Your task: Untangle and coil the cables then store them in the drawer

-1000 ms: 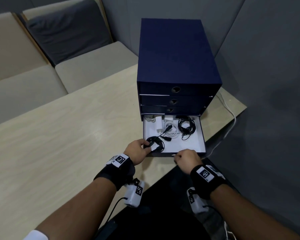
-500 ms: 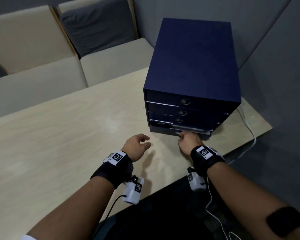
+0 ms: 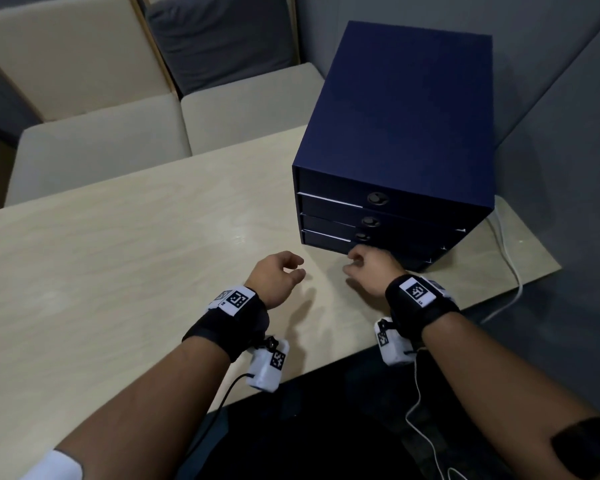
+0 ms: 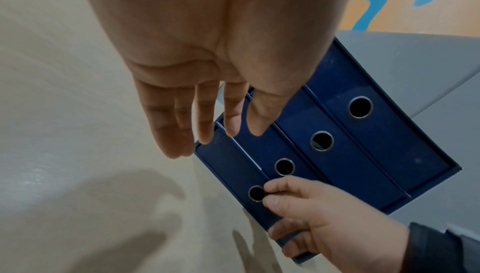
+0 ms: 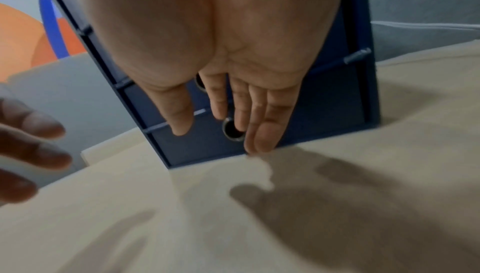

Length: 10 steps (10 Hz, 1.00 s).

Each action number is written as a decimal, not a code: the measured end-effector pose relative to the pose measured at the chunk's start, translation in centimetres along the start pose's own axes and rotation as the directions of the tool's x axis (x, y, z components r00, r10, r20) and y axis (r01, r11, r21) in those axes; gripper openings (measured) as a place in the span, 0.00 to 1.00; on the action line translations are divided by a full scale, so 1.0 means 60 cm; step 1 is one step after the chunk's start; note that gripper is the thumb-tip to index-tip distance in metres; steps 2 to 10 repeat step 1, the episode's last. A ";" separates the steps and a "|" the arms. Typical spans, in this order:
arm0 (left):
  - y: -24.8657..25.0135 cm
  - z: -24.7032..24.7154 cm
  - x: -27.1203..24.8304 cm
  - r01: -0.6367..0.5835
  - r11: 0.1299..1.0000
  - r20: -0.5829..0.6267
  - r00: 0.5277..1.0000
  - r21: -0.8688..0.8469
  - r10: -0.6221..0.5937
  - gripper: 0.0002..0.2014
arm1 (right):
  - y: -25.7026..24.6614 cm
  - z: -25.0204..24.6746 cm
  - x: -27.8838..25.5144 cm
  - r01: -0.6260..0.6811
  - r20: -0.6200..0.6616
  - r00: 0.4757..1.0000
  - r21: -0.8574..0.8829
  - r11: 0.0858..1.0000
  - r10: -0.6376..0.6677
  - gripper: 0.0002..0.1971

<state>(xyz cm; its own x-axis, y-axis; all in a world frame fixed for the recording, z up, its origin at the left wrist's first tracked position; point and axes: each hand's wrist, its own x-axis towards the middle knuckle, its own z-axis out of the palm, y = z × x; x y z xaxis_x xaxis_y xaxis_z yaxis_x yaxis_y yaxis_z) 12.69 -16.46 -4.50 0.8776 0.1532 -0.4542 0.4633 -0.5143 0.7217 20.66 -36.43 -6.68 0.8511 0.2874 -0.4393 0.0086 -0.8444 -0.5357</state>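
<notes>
A dark blue drawer unit [image 3: 395, 116] stands at the table's far right corner, all its drawers pushed in. No task cables show; whatever lies in the drawers is hidden. My right hand [image 3: 364, 268] rests with loosely straight fingers on the bottom drawer's front [image 4: 228, 166], by its round finger hole [image 5: 232, 130]. My left hand [image 3: 278, 275] hovers open and empty above the table, just left of the unit, its relaxed fingers [image 4: 179, 129] pointing at the unit's lower corner.
The pale wooden table [image 3: 118, 271] ends close to my body. A white cable [image 3: 510, 265] runs off the table's right edge behind the unit. Beige sofa seats [image 3: 101, 143] lie beyond the table, and grey wall panels [image 3: 568, 168] stand right of the unit.
The bottom drawer, open a second ago with coiled cables inside, has been pushed in by my right hand. My left hand let go of the black coil and drew back to the table.
</notes>
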 end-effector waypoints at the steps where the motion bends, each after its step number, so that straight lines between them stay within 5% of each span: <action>1: 0.003 -0.021 -0.011 -0.043 0.998 -0.089 0.995 -0.044 0.039 0.11 | -0.032 0.002 -0.006 0.052 -0.018 0.999 0.074 0.996 -0.051 0.11; 10: 0.003 -0.021 -0.011 -0.043 0.998 -0.089 0.995 -0.044 0.039 0.11 | -0.032 0.002 -0.006 0.052 -0.018 0.999 0.074 0.996 -0.051 0.11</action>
